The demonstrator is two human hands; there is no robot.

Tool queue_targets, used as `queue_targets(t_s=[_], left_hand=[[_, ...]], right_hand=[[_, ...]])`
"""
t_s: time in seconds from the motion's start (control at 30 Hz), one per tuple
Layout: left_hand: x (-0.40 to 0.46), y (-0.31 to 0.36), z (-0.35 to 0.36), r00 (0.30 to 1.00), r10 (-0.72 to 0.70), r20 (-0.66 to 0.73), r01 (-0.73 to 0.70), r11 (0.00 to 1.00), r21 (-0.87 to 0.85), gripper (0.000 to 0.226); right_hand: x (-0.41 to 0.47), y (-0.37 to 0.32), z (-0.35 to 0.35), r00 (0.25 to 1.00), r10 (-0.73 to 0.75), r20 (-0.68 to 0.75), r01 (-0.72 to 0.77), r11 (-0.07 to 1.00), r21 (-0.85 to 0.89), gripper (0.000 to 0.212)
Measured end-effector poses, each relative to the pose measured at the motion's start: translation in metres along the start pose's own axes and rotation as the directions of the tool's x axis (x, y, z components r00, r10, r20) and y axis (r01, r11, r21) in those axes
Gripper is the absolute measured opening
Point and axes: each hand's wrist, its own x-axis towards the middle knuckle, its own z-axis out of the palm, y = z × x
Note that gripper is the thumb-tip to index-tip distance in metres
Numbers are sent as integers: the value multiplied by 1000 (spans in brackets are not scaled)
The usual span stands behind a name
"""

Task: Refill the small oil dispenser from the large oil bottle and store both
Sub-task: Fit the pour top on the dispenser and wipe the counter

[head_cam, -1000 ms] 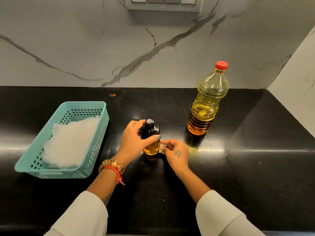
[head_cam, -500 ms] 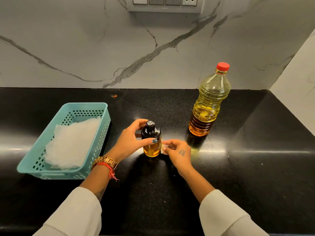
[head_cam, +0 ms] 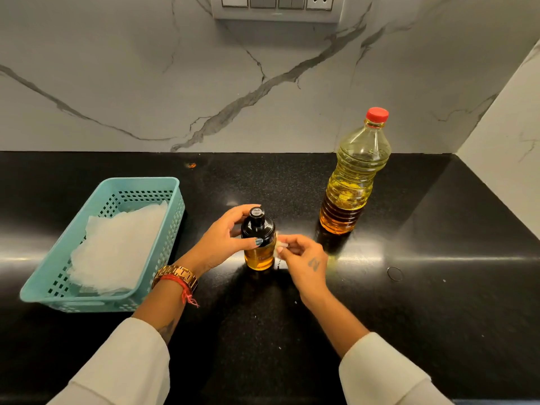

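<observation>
The small oil dispenser stands upright on the black counter, its black top on and amber oil in its lower part. My left hand grips it around the black shoulder, thumb across the front. My right hand pinches a small white scrap of tissue against the dispenser's right side. The large oil bottle stands upright to the back right, red cap on, partly full of yellow oil, untouched by either hand.
A teal plastic basket lined with white paper sits at the left. The black counter ends at marble walls behind and at the right. A thin ring lies on the counter to the right. A switch panel is on the wall.
Both hands stay at the dispenser; the right hand has shifted slightly along its right side with the tissue. The large bottle has not moved.
</observation>
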Motion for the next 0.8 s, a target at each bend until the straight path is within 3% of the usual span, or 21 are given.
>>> queue_targets(t_s=[0.2, 0.43, 0.63, 0.8], left_hand=[[-1, 2, 9, 997, 18, -70, -17, 1000, 7, 60], [-7, 0, 25, 957, 64, -282, 6, 970, 241, 65], [-6, 2, 18, 960, 116, -254, -46, 962, 268, 70], [-5, 1, 16, 966, 105, -235, -52, 974, 220, 62]], right_hand=[[16, 14, 10, 992, 126, -11, -126, 975, -181, 15], [15, -26, 0, 999, -47, 21, 49, 996, -77, 22], [4, -5, -2, 998, -22, 59, 27, 995, -92, 23], [36, -27, 2, 970, -166, 178, 191, 972, -135, 27]])
